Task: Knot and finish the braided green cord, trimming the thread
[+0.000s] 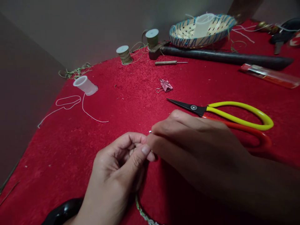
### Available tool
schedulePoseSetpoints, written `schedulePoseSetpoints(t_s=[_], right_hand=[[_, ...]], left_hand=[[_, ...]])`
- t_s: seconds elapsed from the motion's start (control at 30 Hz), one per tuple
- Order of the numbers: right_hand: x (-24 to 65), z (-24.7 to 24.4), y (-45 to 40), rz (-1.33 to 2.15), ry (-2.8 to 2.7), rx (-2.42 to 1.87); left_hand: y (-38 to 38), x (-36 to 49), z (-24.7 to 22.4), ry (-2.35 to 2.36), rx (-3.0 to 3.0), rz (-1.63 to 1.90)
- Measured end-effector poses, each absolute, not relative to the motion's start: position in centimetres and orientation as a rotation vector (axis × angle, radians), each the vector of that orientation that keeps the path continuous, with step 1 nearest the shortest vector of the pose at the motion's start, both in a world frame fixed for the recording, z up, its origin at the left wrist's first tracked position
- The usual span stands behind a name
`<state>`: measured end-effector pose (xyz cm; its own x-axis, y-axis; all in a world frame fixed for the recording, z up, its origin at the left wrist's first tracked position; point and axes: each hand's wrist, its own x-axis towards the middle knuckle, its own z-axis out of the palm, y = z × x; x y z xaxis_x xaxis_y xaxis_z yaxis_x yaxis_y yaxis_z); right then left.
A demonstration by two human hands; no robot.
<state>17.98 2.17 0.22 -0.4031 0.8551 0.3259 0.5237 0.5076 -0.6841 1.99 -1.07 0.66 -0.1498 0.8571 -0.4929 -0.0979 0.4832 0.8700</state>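
a red cloth surface (pixel 70 150) carries all these things: just beyond the right hand (pixel 197 150) are lying the scissors (pixel 199 110), and the pink binder clip (pixel 166 86) is ahead, between both hands. farther ahead there are the wooden-handled awl (pixel 166 63), two spools of thread (pixel 125 56), the long dark tool (pixel 225 58) and, behind it, the woven basket (pixel 199 41). beyond the left hand (pixel 117 168), toward its outer side, the white spool (pixel 87 86) is lying tilted, with thin thread (pixel 90 115) loose near it.
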Motion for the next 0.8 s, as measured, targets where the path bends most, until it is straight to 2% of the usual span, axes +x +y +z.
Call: schedulePoseSetpoints(t_s=[0.13, 0.27, 0.47, 0.8], right_hand=[[18.5, 0.6, 2.4, 0.601, -2.212, -1.049], [19.2, 1.4, 2.1, 0.345, -2.464, -0.815], [19.2, 0.5, 1.6, 0.076, -2.322, -0.746], [19.4, -1.2, 3.0, 0.122, -2.312, -0.817]], left_hand=[[-1.1, 1.5, 0.4, 1.389, 0.683, 0.896], [-1.3, 1.3, 0.6, 1.376, 0.699, 0.892], [-1.3, 1.0, 0.4, 1.385, 0.715, 0.887], [-1.0, 1.0, -0.1, 1.354, 0.688, 0.883]])
